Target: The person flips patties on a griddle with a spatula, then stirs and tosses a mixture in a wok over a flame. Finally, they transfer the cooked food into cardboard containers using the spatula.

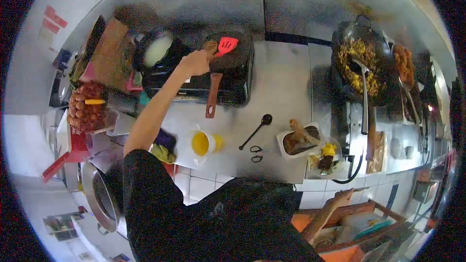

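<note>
My left hand (195, 63) is stretched out over the black stove (233, 85), its fingers closed round a red slotted spatula (227, 45). The spatula's blade is over a dark pan (240, 60) whose brown handle (212, 96) points back toward me. A small brown lump (210, 46) shows right beside the fingers. Low on the right, past the counter's front edge, is my right hand (343, 195). Its fingers are closed, and a thin pale strip juts out to the right; I cannot tell what it is.
On the steel counter (281, 92) are a cup of yellow liquid (200, 144), a black spoon (255, 132), a white tub of dark sauce (286, 153) and a bag of food (335, 162). A wok (340, 80) stands right; eggs (77, 106) sit left. Below is an orange crate (361, 208).
</note>
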`<action>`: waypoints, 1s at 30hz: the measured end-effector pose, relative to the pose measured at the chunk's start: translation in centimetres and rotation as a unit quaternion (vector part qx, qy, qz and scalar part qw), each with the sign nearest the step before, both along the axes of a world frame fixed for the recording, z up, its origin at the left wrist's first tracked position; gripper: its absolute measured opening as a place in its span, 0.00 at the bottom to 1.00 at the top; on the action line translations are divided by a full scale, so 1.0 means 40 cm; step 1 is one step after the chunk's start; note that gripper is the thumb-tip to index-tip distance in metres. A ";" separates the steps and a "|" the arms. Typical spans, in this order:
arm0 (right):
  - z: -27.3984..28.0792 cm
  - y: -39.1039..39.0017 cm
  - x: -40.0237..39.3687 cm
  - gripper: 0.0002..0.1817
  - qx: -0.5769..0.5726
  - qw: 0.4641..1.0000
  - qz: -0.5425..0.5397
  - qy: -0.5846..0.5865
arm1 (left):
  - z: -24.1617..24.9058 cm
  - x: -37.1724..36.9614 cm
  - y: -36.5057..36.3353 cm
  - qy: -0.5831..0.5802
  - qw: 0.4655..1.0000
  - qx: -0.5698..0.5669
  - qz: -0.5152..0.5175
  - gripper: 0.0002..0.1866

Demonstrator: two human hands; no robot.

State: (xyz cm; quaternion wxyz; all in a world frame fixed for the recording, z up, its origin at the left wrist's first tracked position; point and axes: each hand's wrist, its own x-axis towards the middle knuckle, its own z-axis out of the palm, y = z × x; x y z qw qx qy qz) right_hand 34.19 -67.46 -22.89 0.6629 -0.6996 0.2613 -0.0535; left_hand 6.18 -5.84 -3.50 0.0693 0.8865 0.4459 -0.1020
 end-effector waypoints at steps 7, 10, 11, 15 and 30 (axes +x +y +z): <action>-0.164 -0.069 0.075 0.13 0.000 0.996 -0.062 -0.070 | -0.113 -0.031 0.111 0.003 1.000 0.019 0.001 0.17; 0.021 0.058 0.026 0.14 0.016 0.998 -0.049 -0.029 | -0.049 -0.074 0.090 -0.069 0.997 0.035 -0.027 0.16; 0.031 0.064 0.033 0.17 0.047 0.998 -0.025 -0.042 | -0.009 -0.079 0.065 -0.116 0.990 0.050 -0.054 0.15; 0.021 0.068 0.063 0.15 0.022 0.996 -0.042 -0.073 | 0.140 -0.115 -0.051 -0.019 1.000 0.006 -0.023 0.16; -0.083 0.006 0.143 0.23 -0.038 0.993 -0.019 -0.109 | -0.090 -0.115 0.101 -0.069 0.989 0.067 0.112 0.18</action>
